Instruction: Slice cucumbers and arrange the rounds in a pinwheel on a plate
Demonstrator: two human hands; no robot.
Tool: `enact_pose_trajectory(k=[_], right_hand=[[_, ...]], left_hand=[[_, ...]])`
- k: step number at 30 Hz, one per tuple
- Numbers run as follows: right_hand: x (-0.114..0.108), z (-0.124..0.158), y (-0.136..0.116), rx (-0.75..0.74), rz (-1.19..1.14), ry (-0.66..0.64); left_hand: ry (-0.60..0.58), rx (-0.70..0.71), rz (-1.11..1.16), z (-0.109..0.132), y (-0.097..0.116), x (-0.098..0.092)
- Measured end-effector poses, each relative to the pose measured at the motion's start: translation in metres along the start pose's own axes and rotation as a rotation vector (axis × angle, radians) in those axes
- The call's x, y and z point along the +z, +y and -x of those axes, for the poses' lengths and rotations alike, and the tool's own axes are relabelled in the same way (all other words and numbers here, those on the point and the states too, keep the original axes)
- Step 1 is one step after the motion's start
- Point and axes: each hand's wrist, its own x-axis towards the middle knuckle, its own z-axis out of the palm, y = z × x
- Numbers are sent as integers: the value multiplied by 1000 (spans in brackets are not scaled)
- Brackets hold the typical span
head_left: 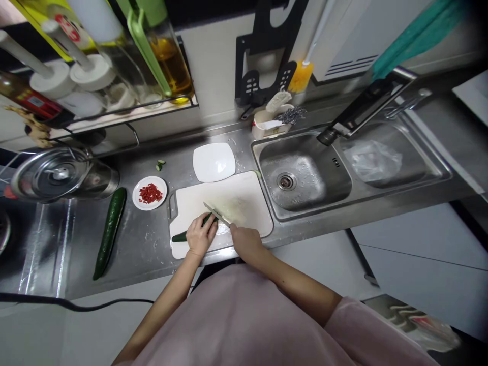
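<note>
On the white cutting board (190, 195) lies a dark green cucumber (180, 237). My left hand (201, 235) is wrapped over it and pins it to the board, so its middle is hidden. My right hand (246, 241) grips a kitchen knife (218, 213), whose blade slants across the cucumber's right end beside my left fingertips. Whether the edge has entered the flesh I cannot tell. Right of the blade the board looks wet. A white square plate (214, 161) sits just behind the board.
Left of the board are a small plate (139, 204) of chopped red pieces and a whole cucumber (109, 234). Cucumber ends (160, 164) lie behind. A steel pot (64, 175) stands far left, a double sink (305, 173) to the right. A condiment rack (152, 113) overhangs the back left.
</note>
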Motion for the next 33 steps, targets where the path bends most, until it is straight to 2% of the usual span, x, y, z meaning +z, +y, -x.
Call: enact_pose_trajectory(k=[8,23,33], right_hand=[[-8,-6,3,-38,-2,-26],[-5,-5,13,-57,9,-81],[-7,-10,12,-71,13,-70]], left_hand=[[-15,10,16,1,-1,1],[-20,26,53,3,-1,1],[6,51,29,1,0,0]])
